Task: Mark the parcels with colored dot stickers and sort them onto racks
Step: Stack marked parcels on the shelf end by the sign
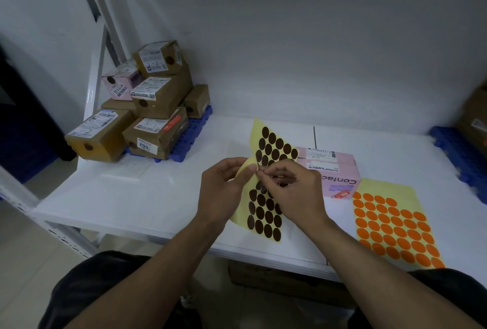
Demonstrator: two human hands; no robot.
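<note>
- Your left hand (226, 189) has its fingers curled and pinches the left edge of the brown sticker sheet (274, 149), thumb on the front.
- Your right hand (292, 191) has its fingers curled too. Its fingertips pinch the same sheet right beside the left thumb; you can't tell if a single dot is between them.
- The brown sticker sheet is held up above the surface (131, 197), over the middle of the near edge. It is bent at the grip, with rows of dark dots above and below your hands.
- The pink parcel (340, 168) lies flat on the surface just behind your right hand, label up.
- The orange sticker sheet (395, 228) lies flat at the near right edge, just beside the pink parcel's near side.
- The stacked parcels (158, 102) sit at the far left corner on a blue pallet (195, 128); several show a dark dot.
- A second blue pallet (458, 155) sits at the right edge, with a brown box (474, 115) on it, partly cut off.
</note>
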